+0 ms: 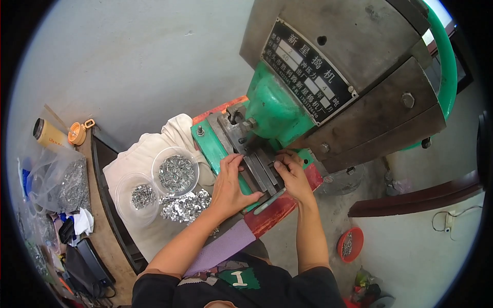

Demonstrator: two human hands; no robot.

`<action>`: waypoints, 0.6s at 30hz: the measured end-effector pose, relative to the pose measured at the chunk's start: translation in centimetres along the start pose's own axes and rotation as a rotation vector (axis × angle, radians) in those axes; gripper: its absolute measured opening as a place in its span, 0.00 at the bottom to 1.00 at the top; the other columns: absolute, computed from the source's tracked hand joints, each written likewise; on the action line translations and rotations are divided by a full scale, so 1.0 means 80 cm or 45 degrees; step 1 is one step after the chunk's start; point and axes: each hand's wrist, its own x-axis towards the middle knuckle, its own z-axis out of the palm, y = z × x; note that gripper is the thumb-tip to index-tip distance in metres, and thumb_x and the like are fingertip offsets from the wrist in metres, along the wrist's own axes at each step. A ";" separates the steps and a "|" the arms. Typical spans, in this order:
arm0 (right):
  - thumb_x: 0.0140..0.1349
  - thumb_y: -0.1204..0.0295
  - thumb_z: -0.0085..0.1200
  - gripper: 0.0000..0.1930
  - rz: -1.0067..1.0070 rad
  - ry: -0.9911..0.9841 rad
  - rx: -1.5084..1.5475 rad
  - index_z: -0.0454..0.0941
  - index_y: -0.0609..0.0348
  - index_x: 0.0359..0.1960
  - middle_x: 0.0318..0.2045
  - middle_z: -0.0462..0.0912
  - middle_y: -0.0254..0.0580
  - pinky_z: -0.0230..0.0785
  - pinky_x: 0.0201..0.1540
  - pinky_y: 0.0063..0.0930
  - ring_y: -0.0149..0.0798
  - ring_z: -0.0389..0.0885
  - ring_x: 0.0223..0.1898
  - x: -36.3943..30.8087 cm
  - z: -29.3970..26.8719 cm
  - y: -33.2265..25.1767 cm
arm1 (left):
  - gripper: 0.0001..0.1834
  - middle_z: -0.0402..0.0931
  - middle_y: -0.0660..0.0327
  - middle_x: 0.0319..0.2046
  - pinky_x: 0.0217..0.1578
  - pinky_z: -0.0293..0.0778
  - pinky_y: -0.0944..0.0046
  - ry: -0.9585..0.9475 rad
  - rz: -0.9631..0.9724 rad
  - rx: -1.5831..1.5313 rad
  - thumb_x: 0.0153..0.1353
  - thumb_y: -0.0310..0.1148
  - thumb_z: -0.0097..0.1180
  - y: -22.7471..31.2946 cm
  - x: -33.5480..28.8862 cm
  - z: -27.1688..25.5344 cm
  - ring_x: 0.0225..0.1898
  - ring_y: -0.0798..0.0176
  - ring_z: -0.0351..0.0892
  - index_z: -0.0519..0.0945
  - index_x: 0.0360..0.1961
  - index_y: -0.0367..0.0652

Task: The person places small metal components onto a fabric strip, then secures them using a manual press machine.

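A bench punch press stands before me, with a green ram housing (280, 105) above a dark steel die (261, 173). My left hand (227, 189) lies along the die's left side, its fingertips at the upper end and its thumb stretched apart toward the near end. At the right side of the die, my right hand (292, 175) has its thumb and fingers bent close together; whatever may be between them is hidden. A pale, rounded bar (269, 201) sticks out by the near edge of the red press table (277, 211).
Left of the press, a clear tub (177, 172) and a second clear tub (134, 197) hold small metal pieces, with a loose silvery heap (185, 206) beside them. A cluttered wooden table (105, 215) stands farther left. On the floor at right sits a red bowl (354, 233).
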 end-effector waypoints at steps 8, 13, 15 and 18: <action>0.63 0.63 0.62 0.13 -0.073 -0.050 -0.355 0.79 0.61 0.31 0.26 0.79 0.44 0.69 0.40 0.41 0.49 0.79 0.36 -0.049 -0.026 -0.052 | 0.54 0.58 0.48 0.60 0.50 0.77 0.57 -0.051 -0.080 -0.120 0.41 0.29 0.78 -0.001 -0.017 -0.021 0.51 0.51 0.75 0.59 0.68 0.40; 0.59 0.63 0.66 0.14 -0.117 -0.086 -0.627 0.79 0.61 0.32 0.25 0.79 0.45 0.69 0.29 0.39 0.51 0.78 0.25 -0.077 -0.012 -0.070 | 0.43 0.63 0.50 0.57 0.45 0.77 0.62 -0.044 -0.154 -0.198 0.48 0.26 0.72 -0.005 -0.053 -0.029 0.49 0.56 0.76 0.63 0.65 0.39; 0.59 0.64 0.65 0.13 -0.209 -0.050 -0.684 0.79 0.61 0.33 0.25 0.79 0.45 0.69 0.28 0.39 0.50 0.78 0.24 -0.081 -0.007 -0.060 | 0.39 0.65 0.51 0.55 0.44 0.77 0.63 -0.043 -0.164 -0.231 0.51 0.24 0.70 -0.001 -0.063 -0.030 0.48 0.58 0.77 0.66 0.64 0.38; 0.59 0.66 0.65 0.11 -0.339 0.048 -0.745 0.80 0.62 0.34 0.24 0.78 0.45 0.67 0.27 0.38 0.49 0.77 0.23 -0.093 -0.005 -0.052 | 0.30 0.71 0.54 0.49 0.43 0.76 0.66 -0.083 -0.186 -0.356 0.53 0.20 0.66 0.008 -0.074 -0.034 0.45 0.63 0.78 0.73 0.59 0.39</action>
